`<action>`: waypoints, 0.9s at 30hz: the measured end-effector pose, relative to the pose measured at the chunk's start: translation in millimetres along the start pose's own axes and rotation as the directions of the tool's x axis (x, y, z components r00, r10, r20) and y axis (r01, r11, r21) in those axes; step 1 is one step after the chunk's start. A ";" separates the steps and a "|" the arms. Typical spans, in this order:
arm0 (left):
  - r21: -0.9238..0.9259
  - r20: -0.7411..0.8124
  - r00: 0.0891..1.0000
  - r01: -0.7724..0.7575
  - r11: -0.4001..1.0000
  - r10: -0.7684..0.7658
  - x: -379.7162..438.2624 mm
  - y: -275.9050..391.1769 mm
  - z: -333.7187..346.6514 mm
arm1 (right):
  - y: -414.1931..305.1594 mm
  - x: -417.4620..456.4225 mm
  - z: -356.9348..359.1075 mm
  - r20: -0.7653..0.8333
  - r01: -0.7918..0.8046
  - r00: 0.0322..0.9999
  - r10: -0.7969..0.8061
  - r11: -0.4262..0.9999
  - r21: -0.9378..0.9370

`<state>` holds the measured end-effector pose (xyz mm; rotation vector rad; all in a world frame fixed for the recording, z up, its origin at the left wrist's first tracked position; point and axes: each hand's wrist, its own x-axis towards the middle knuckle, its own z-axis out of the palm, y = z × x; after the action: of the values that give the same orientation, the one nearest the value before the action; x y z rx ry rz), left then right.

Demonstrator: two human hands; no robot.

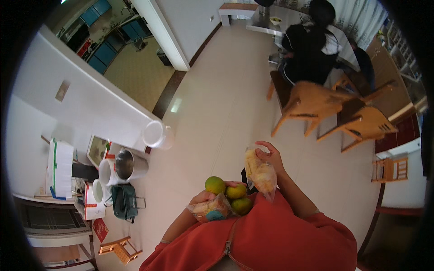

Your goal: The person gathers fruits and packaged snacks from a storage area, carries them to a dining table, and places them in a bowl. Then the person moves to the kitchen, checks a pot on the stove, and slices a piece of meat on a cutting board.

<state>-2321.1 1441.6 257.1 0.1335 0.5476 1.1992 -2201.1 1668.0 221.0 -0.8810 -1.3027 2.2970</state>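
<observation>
Close against my red zip-up top, my left hand (202, 197) holds several green-yellow citrus fruits (215, 185) and a clear packet of bread or pastry (213, 209). The fruits sit bunched beside the packet. To the right, my right hand (270, 156) grips clear plastic packets of pale yellow baked food (262, 174), with the fingers around their top. A small black thing, partly hidden, shows between the two hands.
Ahead at the right, a person in black sits at a metal-topped table (264, 25), with wooden chairs (313, 101) behind; another person is beyond. Buckets (130, 164) and a dark green carrier (124, 202) stand at the left. A small wooden chair (121, 250) is lower left; a kitchen doorway opens upper left.
</observation>
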 end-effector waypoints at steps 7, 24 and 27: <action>0.009 -0.052 0.999 0.006 1.000 -0.006 113.8 186.1 -33.6 | -95.7 236.8 -14.0 -0.030 0.089 0.996 -0.088 0.995 0.039; 0.190 -0.004 0.983 0.184 0.964 -0.186 431.6 664.9 -119.9 | -295.2 761.6 -182.5 -0.741 0.508 0.672 -0.012 0.735 0.449; 0.235 -0.011 0.970 0.239 0.942 -0.243 491.7 728.2 -122.2 | -317.3 836.2 -262.3 -0.879 0.639 0.457 0.136 0.637 0.431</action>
<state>-2871.5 2137.3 265.8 0.2710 0.6698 0.8914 -2645.8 2479.2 107.5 -1.1285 0.0129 1.4097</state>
